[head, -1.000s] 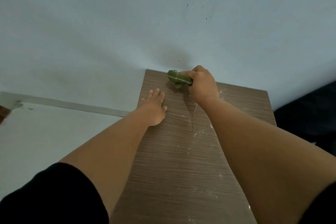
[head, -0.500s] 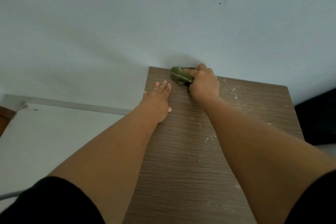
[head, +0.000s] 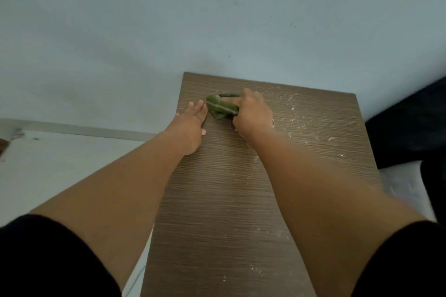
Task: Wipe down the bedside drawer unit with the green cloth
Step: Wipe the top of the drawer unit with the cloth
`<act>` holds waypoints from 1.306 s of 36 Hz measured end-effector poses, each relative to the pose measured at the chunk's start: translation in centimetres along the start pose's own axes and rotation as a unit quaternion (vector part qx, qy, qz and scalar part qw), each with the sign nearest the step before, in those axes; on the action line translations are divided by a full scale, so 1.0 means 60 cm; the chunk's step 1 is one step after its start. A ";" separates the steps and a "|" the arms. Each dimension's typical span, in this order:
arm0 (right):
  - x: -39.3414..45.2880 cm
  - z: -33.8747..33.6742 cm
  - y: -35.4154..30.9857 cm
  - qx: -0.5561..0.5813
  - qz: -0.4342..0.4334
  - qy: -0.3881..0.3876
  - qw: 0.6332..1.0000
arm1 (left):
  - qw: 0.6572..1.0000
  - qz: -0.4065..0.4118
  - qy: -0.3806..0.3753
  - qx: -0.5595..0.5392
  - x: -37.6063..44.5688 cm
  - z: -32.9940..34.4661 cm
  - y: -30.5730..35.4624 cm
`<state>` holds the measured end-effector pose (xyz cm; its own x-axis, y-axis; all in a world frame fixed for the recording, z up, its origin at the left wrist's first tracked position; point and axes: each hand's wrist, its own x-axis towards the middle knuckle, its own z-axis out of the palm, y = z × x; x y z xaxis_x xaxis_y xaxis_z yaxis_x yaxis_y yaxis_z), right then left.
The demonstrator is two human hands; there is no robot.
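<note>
The bedside drawer unit (head: 224, 200) shows its brown wood-grain top, which runs from the wall toward me. A bunched green cloth (head: 220, 107) lies on the top near its far left corner. My right hand (head: 253, 116) grips the cloth and presses it on the surface. Flat on the top, with straight fingers, my left hand (head: 191, 128) rests by the left edge, its fingertips just left of the cloth. White dust specks are scattered over the right part of the top.
A pale blue wall (head: 217, 19) stands right behind the unit. A white floor (head: 60, 164) with a skirting strip lies to the left. Dark fabric (head: 410, 128) and a white surface sit close to the unit's right edge.
My right hand has drawn the cloth back from the far edge toward me. The left hand stays flat on the top, its fingertips now close beside the cloth.
</note>
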<state>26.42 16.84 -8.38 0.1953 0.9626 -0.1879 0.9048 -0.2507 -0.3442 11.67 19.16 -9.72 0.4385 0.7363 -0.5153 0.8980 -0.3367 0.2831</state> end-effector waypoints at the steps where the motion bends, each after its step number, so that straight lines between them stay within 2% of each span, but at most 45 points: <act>1: -0.009 0.002 -0.001 0.002 0.000 -0.002 1.000 | 1.000 0.001 -0.001 0.001 -0.006 0.003 -0.001; 13: -0.121 0.027 -0.009 -0.013 -0.021 -0.023 0.999 | 1.000 0.000 -0.011 -0.002 -0.076 0.039 -0.010; 30: -0.322 0.056 -0.012 -0.006 -0.038 -0.082 0.996 | 0.997 -0.017 -0.028 0.065 -0.212 0.100 0.016; 47: -0.539 0.091 -0.011 -0.009 -0.086 -0.153 0.984 | 0.997 -0.047 -0.045 0.027 -0.332 0.183 0.034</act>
<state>17.42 -14.69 -7.08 -0.0810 0.9139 -0.3977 0.9219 -0.0830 -0.3785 5.18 -2.64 -7.77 0.3515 0.7107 -0.6094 0.9348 -0.3022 0.1867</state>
